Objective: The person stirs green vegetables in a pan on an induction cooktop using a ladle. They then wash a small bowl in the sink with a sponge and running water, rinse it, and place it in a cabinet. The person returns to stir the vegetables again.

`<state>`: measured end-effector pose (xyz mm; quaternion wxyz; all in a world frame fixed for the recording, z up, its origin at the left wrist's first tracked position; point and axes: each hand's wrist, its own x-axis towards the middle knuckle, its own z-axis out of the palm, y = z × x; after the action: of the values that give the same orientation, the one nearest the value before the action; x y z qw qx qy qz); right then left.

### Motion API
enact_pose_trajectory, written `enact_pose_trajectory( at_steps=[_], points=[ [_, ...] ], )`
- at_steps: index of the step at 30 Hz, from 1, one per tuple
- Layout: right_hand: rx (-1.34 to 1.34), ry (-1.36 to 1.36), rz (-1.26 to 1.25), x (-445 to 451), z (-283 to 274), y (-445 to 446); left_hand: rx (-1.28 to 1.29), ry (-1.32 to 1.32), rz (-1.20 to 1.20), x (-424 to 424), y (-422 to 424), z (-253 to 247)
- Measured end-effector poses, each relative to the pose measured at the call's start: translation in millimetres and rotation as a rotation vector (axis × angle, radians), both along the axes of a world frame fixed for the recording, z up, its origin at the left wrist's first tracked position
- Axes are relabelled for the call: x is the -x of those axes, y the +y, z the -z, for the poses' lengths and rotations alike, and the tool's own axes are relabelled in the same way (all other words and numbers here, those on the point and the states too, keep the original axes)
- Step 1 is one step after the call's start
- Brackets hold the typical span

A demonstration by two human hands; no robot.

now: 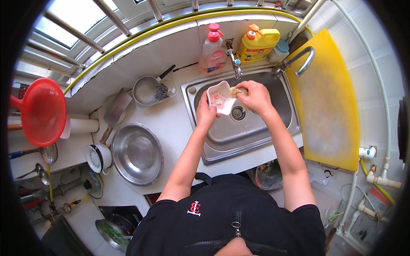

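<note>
Over the stainless steel sink, my left hand grips a small white bowl with a wavy rim. Its inside faces up and shows pink, with pale bits or a pattern at the bottom. My right hand pinches a tan scrubbing pad or loofah at the bowl's right rim. Behind both hands stands a chrome tap, its outlet close above the pad. Below the bowl and pad, the drain strainer is partly visible in the basin.
Behind the sink stand a pink-capped pump bottle and a yellow detergent jug. A yellow cutting board leans at the right, near a curved faucet. Left lie a metal basin, a cleaver and a small pan.
</note>
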<state>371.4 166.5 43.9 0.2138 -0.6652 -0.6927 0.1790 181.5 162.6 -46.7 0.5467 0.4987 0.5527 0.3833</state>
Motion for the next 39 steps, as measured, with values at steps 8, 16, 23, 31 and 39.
enact_pose_trajectory(
  at_steps=[8,16,23,31,39],
  points=[
    [-0.389,0.206,-0.039,17,-65,42,0.195,-0.419,0.082,31,27,-82],
    [-0.046,0.597,-0.169,21,-63,191,0.189,-0.472,0.107,7,76,-123],
    [0.024,0.771,-0.124,24,-65,183,0.227,-0.533,0.115,-3,88,-121],
    [0.08,0.754,-0.134,27,-69,179,0.191,-0.551,0.089,-2,87,-121],
    [-0.398,0.121,-0.057,28,-93,135,0.176,-0.512,0.089,4,75,-115]
  ],
)
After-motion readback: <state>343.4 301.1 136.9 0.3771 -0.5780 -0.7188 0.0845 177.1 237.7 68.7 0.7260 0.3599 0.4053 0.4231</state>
